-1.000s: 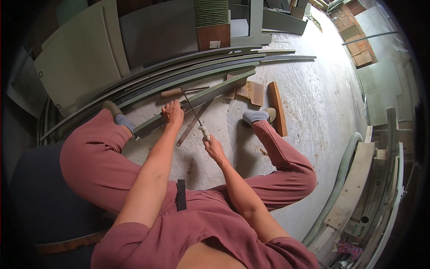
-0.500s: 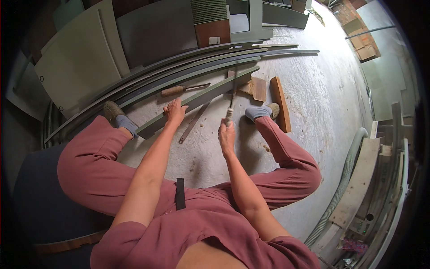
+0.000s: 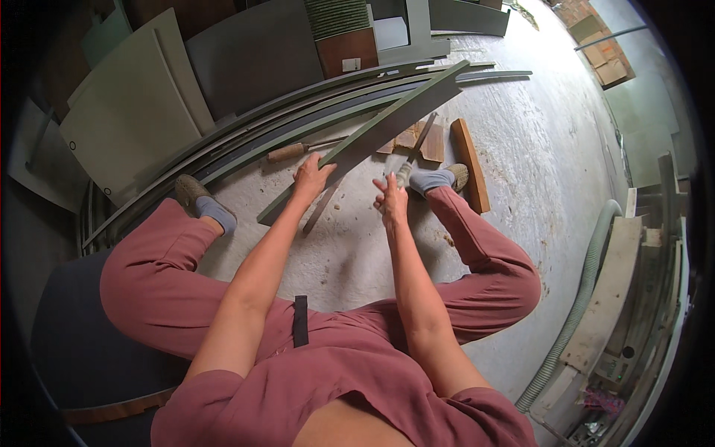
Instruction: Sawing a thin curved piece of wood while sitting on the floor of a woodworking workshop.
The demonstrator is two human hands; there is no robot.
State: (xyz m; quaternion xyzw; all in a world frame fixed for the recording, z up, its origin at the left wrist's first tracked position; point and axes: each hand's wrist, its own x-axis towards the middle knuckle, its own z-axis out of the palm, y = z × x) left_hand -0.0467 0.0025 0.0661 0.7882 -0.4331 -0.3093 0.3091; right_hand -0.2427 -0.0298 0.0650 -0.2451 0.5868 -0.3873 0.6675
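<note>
My left hand [image 3: 313,179] is closed on the near part of a long grey board [image 3: 387,123] with green edges, tilted up to the far right. My right hand [image 3: 392,200] has its fingers apart, beside the pale wrapped handle of a file [image 3: 421,141]. That handle still touches or nearly touches the hand; its dark blade points away over a brown wooden block [image 3: 430,145]. Beyond my left hand lies another tool with a brown wooden handle [image 3: 287,153] and a dark shaft. A thin flat metal strip [image 3: 322,205], partly hidden by the board, rests on the floor.
Long boards [image 3: 246,145] lie stacked along the far left, before leaning panels [image 3: 138,104]. A reddish-brown wooden bar [image 3: 471,167] lies beside my right foot [image 3: 439,179]. At the right, a ribbed hose [image 3: 577,305] runs next to piled planks [image 3: 607,290].
The grey board has shifted right, and its far end is raised, with my left hand moving along. My right hand's fingers have loosened from the file, which has swung down to the right.
</note>
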